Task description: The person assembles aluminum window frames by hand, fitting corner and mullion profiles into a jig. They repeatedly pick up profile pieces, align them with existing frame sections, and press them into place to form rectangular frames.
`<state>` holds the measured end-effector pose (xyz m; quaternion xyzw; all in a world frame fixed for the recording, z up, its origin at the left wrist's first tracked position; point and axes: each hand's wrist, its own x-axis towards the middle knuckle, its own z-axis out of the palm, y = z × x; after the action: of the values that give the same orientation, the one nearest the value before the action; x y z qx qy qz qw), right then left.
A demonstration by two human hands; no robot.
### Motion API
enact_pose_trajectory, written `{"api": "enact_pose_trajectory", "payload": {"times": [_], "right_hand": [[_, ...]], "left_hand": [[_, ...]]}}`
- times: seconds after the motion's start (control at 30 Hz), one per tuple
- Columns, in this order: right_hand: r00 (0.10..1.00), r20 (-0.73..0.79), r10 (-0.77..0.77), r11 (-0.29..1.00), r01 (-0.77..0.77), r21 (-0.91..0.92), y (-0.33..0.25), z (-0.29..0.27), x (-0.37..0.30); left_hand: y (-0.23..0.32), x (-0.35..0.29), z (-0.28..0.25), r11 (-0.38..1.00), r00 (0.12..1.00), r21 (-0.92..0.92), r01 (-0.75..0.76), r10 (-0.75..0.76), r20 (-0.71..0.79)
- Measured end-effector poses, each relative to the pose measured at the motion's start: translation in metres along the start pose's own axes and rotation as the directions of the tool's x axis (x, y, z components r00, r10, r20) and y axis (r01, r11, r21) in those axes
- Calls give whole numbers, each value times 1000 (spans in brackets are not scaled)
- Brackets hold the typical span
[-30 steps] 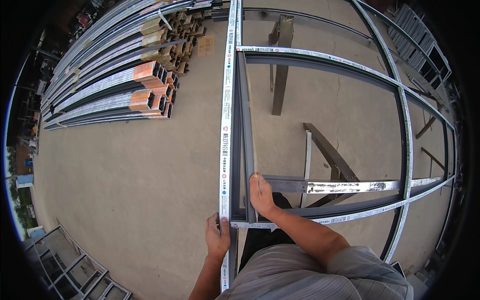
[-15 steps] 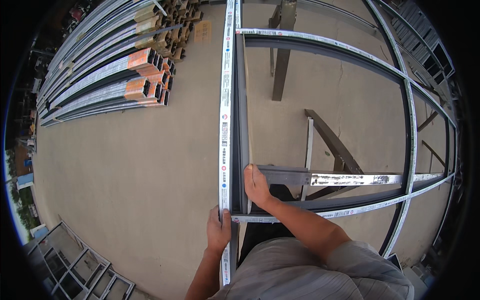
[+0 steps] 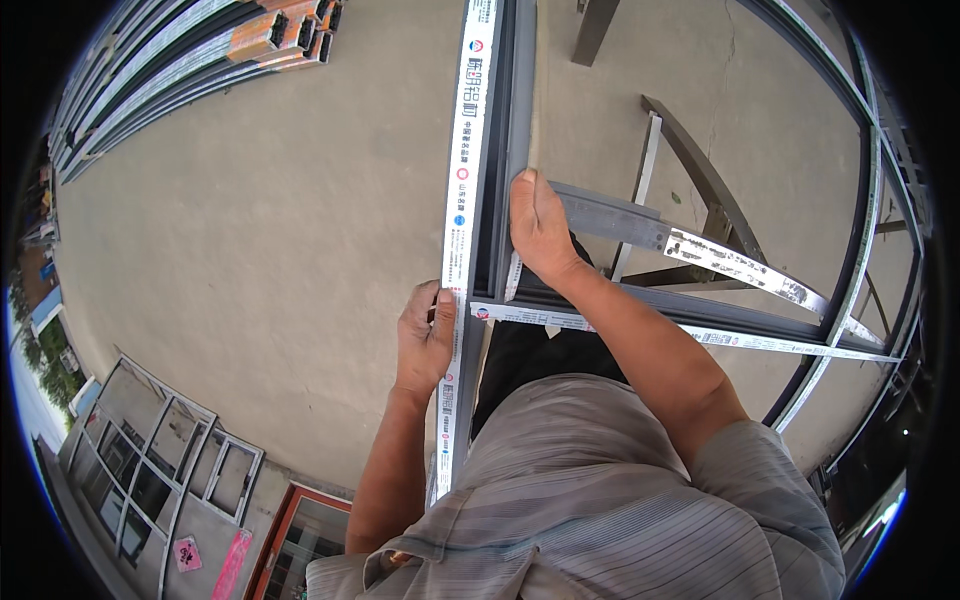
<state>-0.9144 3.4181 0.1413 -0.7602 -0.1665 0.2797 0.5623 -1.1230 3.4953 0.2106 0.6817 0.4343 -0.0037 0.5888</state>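
A large metal window frame (image 3: 467, 150), covered with white printed protective film, runs upright through the middle, its crossbar (image 3: 620, 325) reaching right. My left hand (image 3: 425, 335) is closed around the frame's left edge near the corner, thumb on the film. A small pale bit shows by its curled fingers, too small to make out. My right hand (image 3: 543, 228) is wrapped around a long grey strip (image 3: 520, 110) lying along the frame's inner side, thumb pointing up. Most of the right fingers are hidden behind the strip.
A dark metal stand (image 3: 700, 180) and a grey support bar (image 3: 620, 218) sit beneath the frame. Bundled metal profiles (image 3: 180, 70) with orange ends lie at far left. Another grey window frame (image 3: 165, 430) rests at lower left, near a red-framed door (image 3: 270, 545).
My view has tilted toward my body, so the frame and both hands appear higher in the picture. Both hands keep their grip near the same corner.
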Motion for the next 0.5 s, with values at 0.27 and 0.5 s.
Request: {"api": "enact_pose_trajectory", "payload": {"times": [0.27, 0.5], "right_hand": [[1000, -1, 12, 998, -12, -55, -3, 11, 5], [1000, -1, 4, 982, -4, -188, -2, 16, 7]], "left_hand": [[-1, 4, -5, 1000, 999, -12, -3, 3, 33], [-7, 8, -7, 998, 998, -52, 28, -24, 63]]}}
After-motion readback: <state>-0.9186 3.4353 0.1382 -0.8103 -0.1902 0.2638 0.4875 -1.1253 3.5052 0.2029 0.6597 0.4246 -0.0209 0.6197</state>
